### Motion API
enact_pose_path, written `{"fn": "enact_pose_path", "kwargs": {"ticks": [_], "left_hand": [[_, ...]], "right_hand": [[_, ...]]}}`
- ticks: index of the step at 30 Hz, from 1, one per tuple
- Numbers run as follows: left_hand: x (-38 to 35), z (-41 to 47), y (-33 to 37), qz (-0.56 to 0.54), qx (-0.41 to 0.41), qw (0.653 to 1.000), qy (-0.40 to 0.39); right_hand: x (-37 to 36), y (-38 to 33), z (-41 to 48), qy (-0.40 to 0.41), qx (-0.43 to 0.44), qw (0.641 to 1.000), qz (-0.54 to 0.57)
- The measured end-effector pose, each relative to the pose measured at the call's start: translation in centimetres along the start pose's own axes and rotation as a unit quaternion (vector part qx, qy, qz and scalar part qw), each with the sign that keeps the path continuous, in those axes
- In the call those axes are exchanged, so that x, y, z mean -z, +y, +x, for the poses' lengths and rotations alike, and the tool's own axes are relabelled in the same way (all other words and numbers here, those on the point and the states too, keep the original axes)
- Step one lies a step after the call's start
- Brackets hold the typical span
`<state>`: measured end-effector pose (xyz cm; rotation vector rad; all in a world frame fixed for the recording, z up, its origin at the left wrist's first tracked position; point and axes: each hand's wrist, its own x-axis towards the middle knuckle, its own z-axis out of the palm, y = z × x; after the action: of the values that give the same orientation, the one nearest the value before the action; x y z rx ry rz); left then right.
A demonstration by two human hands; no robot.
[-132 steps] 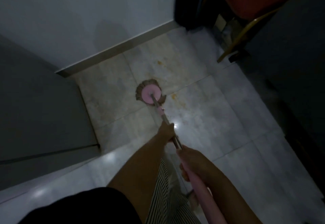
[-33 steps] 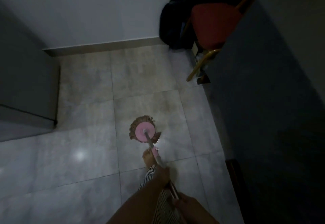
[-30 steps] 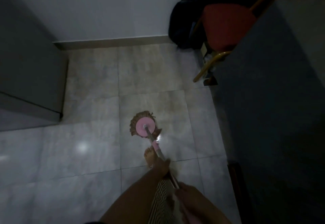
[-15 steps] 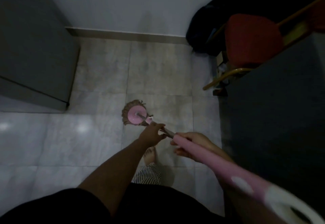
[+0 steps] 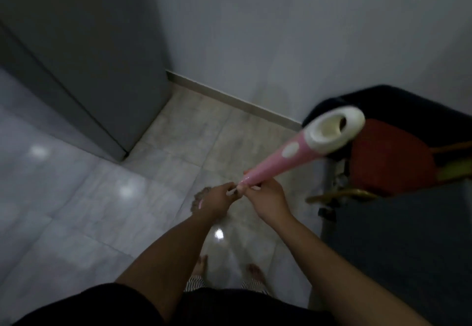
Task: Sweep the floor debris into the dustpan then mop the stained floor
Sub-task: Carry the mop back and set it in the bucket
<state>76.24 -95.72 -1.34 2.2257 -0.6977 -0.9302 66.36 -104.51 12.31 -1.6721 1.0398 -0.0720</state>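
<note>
Mop: pink handle [image 5: 270, 166] rising steeply toward the camera, ending in a blurred white looped grip [image 5: 332, 131] at upper right; the shaft runs down between both hands toward the floor.
Mop head: only a sliver of brownish strands and pink disc [image 5: 201, 198] shows on the floor, just behind and left of the left hand; the rest is hidden by that hand.
Left hand: the left hand [image 5: 217, 200] is curled around the thin lower shaft, fingers [image 5: 229, 188] pinching it just below the pink sleeve.
Right hand: the right hand [image 5: 265, 198] is wrapped around the narrow end of the pink handle, touching or nearly touching the left hand.
Floor: pale marbled tiles [image 5: 102, 198], glossy, with several bright light reflections; the patch near the wall looks duller and beige. Stains cannot be made out in the dim light.
Feet: two bare feet [image 5: 201, 264] stand on the tiles below the hands, striped trouser cuffs [image 5: 194, 281] above them.
Surroundings: grey door or cabinet panel [image 5: 89, 44] at left; white wall [image 5: 281, 31] with a skirting strip [image 5: 229, 100]; red-seated chair [image 5: 390, 157] with yellowish frame at right, a dark object [image 5: 408, 108] behind it.
Dustpan: not visible in this head view.
</note>
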Motion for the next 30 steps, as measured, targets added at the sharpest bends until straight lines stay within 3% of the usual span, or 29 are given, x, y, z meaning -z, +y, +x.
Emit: {"fn": "enact_pose_path", "kwargs": {"ticks": [6,12,19,30], "left_hand": [[0.3,-2.4,2.9,-0.056,0.049,0.99,0.117],[1.5,-7.8,3.2,-0.126,0.098,0.962,0.222],[5.3,-17.8,-1.0,-0.124,0.161,0.919,0.337],[10.4,-40.3,-11.3,-0.154,0.247,0.813,0.504]], "right_hand": [[3.1,-3.9,1.9,-0.143,0.142,0.975,-0.094],[1.6,-7.3,-0.9,-0.255,0.281,0.918,-0.115],[-6.4,-10.8,-8.0,-0.394,0.347,0.843,-0.12],[-22.0,-11.7,-27.5,-0.549,0.422,0.708,-0.141]]}}
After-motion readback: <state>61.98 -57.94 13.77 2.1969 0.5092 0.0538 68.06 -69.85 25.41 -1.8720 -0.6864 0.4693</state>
